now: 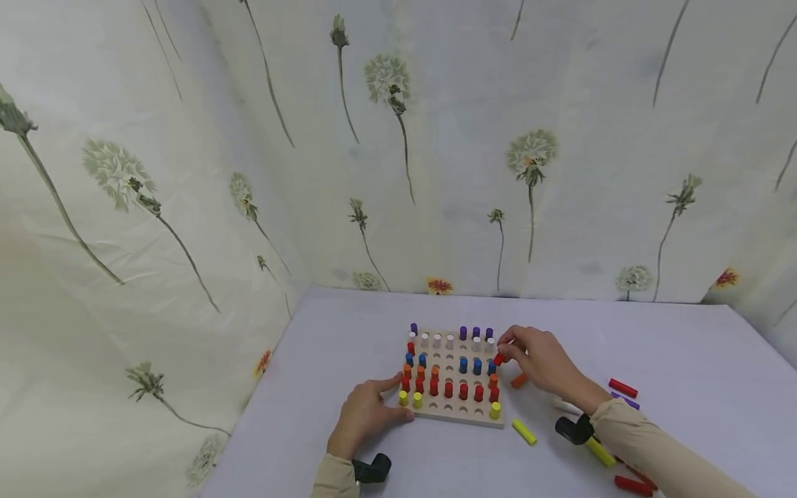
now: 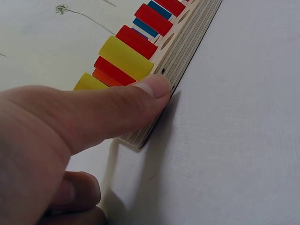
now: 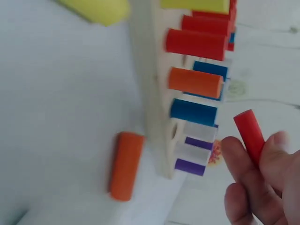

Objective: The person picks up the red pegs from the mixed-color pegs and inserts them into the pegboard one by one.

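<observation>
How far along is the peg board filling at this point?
Most holes in the peg board already hold pegs, in colour rows. In hand: the right hand pinches a red peg over the board's right side, while the left hand steadies its near-left corner. Left: several empty middle holes, and loose pegs on the table.

I see 2 bare hands, left hand (image 1: 364, 415), right hand (image 1: 543, 363). Beige long sleeves (image 1: 647, 443) reach both wrists. Black camera mount (image 1: 372, 469) strapped at left wrist, rounded black mount (image 1: 574, 429) at right wrist. No rings or gloves that I can make out.
</observation>
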The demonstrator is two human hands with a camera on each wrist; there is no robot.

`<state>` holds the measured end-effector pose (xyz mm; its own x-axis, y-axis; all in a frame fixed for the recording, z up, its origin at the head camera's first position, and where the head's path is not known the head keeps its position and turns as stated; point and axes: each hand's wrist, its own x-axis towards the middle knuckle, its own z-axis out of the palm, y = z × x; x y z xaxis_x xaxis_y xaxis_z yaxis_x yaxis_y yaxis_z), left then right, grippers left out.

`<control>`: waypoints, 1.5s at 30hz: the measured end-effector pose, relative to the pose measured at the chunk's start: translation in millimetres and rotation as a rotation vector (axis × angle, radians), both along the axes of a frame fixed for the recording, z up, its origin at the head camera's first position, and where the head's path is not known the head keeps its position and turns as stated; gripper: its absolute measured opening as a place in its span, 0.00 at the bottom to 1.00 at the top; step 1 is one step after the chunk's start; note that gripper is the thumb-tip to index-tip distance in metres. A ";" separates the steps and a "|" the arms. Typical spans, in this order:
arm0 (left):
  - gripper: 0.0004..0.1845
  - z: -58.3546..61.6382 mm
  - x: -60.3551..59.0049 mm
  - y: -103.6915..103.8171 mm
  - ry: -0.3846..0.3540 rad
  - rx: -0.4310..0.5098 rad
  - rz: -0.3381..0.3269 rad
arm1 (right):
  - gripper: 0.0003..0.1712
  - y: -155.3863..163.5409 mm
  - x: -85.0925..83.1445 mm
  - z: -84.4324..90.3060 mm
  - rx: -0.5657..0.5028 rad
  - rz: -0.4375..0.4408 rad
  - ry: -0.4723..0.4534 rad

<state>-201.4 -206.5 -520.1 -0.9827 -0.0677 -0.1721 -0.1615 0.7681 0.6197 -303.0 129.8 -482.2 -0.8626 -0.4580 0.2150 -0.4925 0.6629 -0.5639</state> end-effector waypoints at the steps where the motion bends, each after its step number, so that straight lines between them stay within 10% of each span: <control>1: 0.41 -0.4 0.2 0.3 -0.004 0.002 0.003 | 0.04 -3.2 -1.8 0.8 -0.014 -0.007 0.000; 22: 0.41 -2.6 0.1 0.7 -0.005 0.022 -0.006 | 0.04 -65.7 -25.8 -4.2 -0.201 -0.072 0.025; 45: 0.41 -1.9 -2.0 -4.1 0.003 0.015 -0.014 | 0.03 -122.4 -28.6 0.4 -0.125 -0.074 -0.102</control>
<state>-203.4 -210.6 -522.0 -0.9840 -0.0512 -0.1705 -0.1490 0.7609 0.6315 -331.6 7.5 -481.9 -0.9132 -0.3678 0.1755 -0.3808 0.6167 -0.6889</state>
